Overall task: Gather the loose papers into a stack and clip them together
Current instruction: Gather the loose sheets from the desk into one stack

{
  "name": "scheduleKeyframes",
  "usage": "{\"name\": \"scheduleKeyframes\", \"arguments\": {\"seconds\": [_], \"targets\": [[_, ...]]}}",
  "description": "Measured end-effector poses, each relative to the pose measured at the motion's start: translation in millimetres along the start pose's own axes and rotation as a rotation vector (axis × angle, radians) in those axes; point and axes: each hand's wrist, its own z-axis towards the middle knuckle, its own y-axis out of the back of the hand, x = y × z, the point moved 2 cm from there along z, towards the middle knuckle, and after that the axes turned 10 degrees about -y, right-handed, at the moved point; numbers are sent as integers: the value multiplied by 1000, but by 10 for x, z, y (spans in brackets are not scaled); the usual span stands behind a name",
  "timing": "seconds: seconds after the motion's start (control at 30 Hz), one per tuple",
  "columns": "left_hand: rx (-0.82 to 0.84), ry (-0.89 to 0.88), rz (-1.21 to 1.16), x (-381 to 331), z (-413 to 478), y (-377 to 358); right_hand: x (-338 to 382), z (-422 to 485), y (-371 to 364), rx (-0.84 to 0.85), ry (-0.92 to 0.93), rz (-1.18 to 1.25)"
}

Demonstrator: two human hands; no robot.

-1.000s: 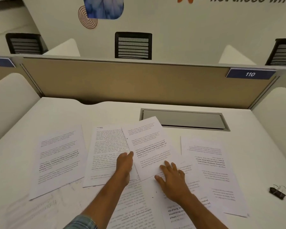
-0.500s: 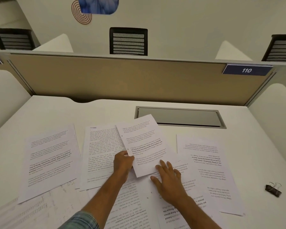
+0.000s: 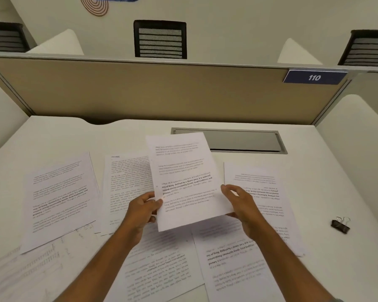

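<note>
One printed sheet [image 3: 184, 175] is lifted off the white desk [image 3: 52, 136], tilted toward me. My left hand [image 3: 143, 211] pinches its lower left edge, thumb on top. My right hand [image 3: 241, 205] holds its lower right edge. Several more printed sheets lie spread flat: one at the left [image 3: 59, 197], one behind my left hand [image 3: 127, 177], one at the right [image 3: 260, 192], and others near me [image 3: 159, 267] that partly overlap. A black binder clip [image 3: 340, 225] lies alone on the desk at the right, well apart from both hands.
A grey cable hatch [image 3: 244, 141] is set into the desk behind the papers. A tan partition [image 3: 140, 92] with a blue "110" plate [image 3: 314, 77] closes the far side. White side dividers flank the desk. Black chairs stand beyond.
The middle sheet, which lay flat under both hands, is now picked up and held in the air by both hands. The camera has tipped down a little.
</note>
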Motion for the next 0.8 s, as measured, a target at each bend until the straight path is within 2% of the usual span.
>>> {"name": "scheduleKeyframes", "arguments": {"seconds": [0.23,0.37,0.43,0.5,0.57,0.63,0.7,0.8], "targets": [[128,59,-23,307,-411,-32,-360,-262,31,7,-2,63],[112,114,-88,445,-510,-49,-632,-382,14,21,-11,4],[65,116,-101,502,-521,-5,-764,-412,119,-123,67,-79],[29,110,-107,536,-533,66,-902,-413,306,-381,148,-201],[-3,110,-106,573,-541,155,-1014,-410,486,-555,165,-322],[-29,108,-110,602,-546,231,-1098,-361,604,-593,122,-514],[-53,106,-124,620,-543,284,-1133,-327,653,-562,45,-672],[-79,134,-156,658,-528,329,-1128,-286,689,-516,-5,-719]]}}
